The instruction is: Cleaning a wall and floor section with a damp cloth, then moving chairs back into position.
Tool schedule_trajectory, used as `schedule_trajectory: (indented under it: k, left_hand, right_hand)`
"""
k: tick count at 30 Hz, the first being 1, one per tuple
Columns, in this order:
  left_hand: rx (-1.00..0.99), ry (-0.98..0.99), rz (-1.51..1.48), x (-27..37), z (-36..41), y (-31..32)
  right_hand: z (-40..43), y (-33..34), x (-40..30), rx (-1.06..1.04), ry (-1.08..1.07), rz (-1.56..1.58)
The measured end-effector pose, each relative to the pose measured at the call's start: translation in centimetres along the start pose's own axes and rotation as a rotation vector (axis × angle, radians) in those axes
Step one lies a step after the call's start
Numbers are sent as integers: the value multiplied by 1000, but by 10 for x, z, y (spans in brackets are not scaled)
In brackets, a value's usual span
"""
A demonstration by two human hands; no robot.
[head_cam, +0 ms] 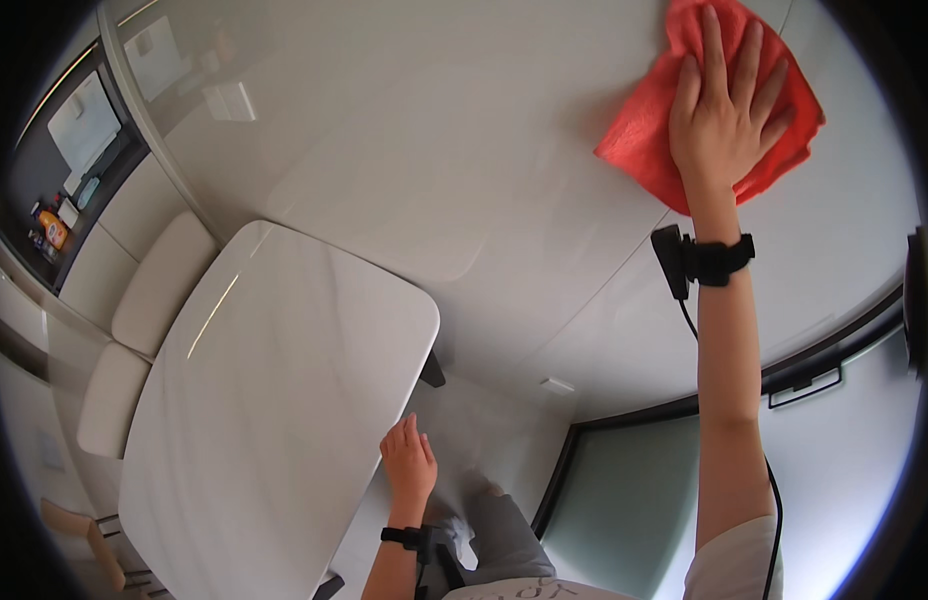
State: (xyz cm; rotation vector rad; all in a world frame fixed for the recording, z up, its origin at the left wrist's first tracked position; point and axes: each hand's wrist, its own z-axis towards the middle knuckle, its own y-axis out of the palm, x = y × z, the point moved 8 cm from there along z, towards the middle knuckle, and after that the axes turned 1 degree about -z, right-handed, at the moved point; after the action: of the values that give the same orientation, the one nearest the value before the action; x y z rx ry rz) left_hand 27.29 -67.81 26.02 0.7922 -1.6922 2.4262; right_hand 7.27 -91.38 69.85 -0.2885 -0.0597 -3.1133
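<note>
My right hand (719, 135) lies flat with spread fingers on a red cloth (636, 142), pressing it against a glossy light wall panel (509, 150). The cloth fans out around the hand, its lower left corner pointing outward. A black strap with a small device (708, 259) sits on the right wrist, and a cable runs from it. Low in the view, my left hand (410, 457) is at the edge of a white marbled table (284, 375), with nothing visible in it. Whether its fingers touch the table edge cannot be told. Another black strap (408, 536) circles that wrist.
Cushioned beige seats (160, 285) line the table's far left side, with a wooden chair (89, 540) at lower left. A dark niche (74, 172) holds an orange bottle (53, 225) and other items. A wall socket (558, 385) and a dark-framed glass panel (621, 487) are at lower right.
</note>
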Motion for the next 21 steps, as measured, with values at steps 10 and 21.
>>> schedule_trajectory:
  k: [10, 21]
  left_hand:
    - [196, -90, 398, -35, 1, 103]
    - [788, 47, 807, -56, 5, 148]
  right_hand:
    - [-268, 12, -154, -483, -353, 371]
    - [-684, 15, -231, -620, -722, 579]
